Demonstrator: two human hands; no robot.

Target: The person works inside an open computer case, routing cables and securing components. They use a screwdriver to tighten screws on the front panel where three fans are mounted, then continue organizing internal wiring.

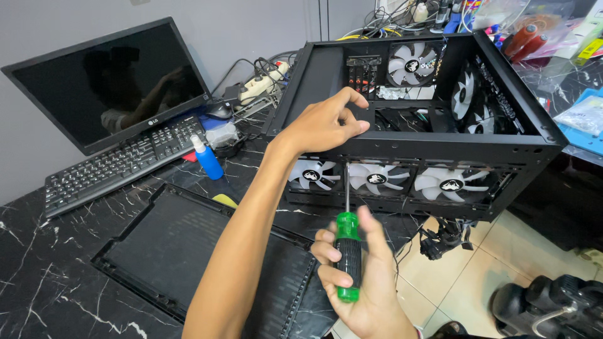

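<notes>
A black computer case (527, 135) lies on its side on the dark marble desk, open toward me, with white fans (377, 177) along its near face and more fans inside. My left hand (326, 122) grips the case's near top frame rail. My right hand (358, 276) holds a screwdriver (347, 251) with a green and black handle, upright, its shaft tip touching the frame above the middle fan.
A black mesh side panel (182, 251) lies flat on the desk (38, 276) in front of me. At the left are a dark monitor (107, 81), a keyboard (119, 163), a blue bottle (206, 158) and a power strip (264, 85). Cluttered tools sit at the far right.
</notes>
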